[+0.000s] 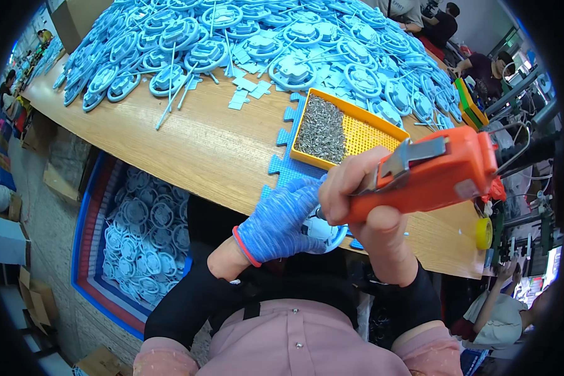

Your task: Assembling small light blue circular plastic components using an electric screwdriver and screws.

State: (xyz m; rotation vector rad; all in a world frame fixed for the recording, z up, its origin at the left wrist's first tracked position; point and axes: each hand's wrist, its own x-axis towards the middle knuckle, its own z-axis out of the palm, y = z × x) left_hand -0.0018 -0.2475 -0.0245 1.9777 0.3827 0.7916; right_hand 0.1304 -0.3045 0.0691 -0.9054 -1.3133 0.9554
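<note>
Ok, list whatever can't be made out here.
All in the head view:
Held blue piece: partly covered by the gloved left hand.
Nose of the orange tool: largely hidden by the right hand.
Metal parts: too small to count.
Person at lower right: cut off by the dark fisheye rim.

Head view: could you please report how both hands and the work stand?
Left hand, gloved, holding light-blue plastic part, partly hidden. Bare right hand gripping orange tool, front end at the part. Yellow tray of metal pieces just beyond.
</note>
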